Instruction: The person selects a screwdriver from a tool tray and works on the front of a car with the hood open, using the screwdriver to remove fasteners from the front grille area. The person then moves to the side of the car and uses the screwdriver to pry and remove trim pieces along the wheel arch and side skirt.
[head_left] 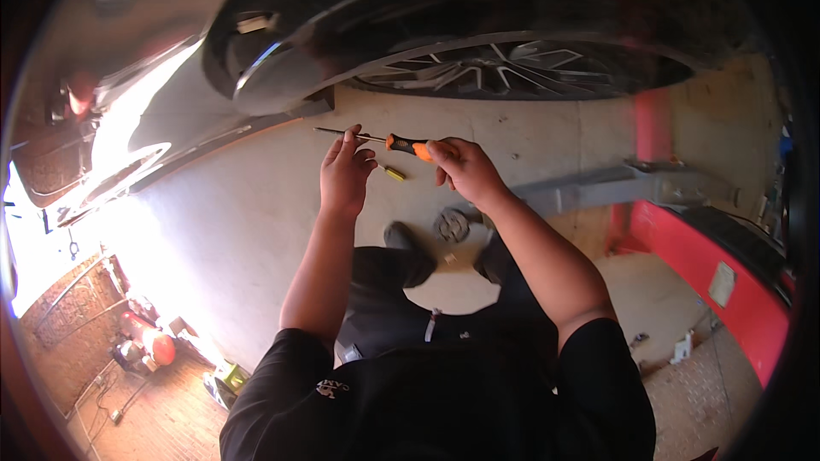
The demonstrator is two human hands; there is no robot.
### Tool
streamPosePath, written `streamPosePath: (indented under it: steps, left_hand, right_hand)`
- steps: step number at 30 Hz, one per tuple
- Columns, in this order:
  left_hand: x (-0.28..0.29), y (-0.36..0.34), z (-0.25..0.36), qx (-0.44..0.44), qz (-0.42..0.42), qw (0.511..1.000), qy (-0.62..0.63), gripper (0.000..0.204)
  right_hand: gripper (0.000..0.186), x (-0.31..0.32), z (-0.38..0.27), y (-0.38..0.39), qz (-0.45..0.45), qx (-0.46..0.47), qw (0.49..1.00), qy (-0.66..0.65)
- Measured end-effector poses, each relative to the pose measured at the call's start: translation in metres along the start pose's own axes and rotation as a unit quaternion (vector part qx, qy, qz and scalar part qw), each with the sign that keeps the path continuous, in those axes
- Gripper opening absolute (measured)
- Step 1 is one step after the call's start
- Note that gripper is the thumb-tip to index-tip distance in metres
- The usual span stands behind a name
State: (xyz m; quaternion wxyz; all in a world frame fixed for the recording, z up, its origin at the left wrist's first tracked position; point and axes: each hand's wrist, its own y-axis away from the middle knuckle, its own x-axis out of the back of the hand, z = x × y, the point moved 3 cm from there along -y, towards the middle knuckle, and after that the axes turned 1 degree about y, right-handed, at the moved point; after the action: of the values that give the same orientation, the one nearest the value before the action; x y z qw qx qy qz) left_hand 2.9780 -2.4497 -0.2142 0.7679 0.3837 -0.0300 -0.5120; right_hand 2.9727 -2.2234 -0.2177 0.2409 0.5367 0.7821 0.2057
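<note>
In front of me, an orange-and-black screwdriver [400, 143] lies nearly level in the air, its tip to the left. My right hand [468, 169] is closed around its handle. The fingertips of my left hand [344, 179] pinch the metal shaft near the tip. Just below the left fingers shows a small yellow-handled screwdriver [394, 173]; I cannot tell whether those fingers also hold it or it is lower down. A raised car's wheel [491, 77] with thin spokes hangs just beyond both hands.
A grey lift arm [589, 189] runs to the right, toward a red lift post part [717, 282]. A round dark pad [451, 224] lies by my feet. A red tank [155, 343] with cords stands at lower left. Bright light enters from the left.
</note>
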Motion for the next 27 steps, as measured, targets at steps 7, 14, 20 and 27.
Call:
streamPosePath:
  steps: [7,14,20,27]
  left_hand:
    - [0.007,-0.094,-0.027,-0.157,-0.045,0.985,-0.051,0.034]
    - [0.023,-0.119,-0.038,-0.222,-0.057,0.973,-0.013,0.032]
    - [0.01,-0.132,-0.025,-0.235,-0.04,0.971,0.01,0.027]
    - [0.011,-0.136,-0.027,-0.241,-0.03,0.97,0.013,0.033]
  right_hand:
    - [0.044,0.025,0.022,-0.105,-0.02,0.138,0.99,0.021]
    - [0.036,0.017,0.046,-0.143,-0.05,0.225,0.973,-0.019]
    - [0.038,0.014,0.04,-0.163,-0.037,0.243,0.969,-0.024]
    - [0.038,0.016,0.033,-0.17,-0.05,0.251,0.966,-0.036]
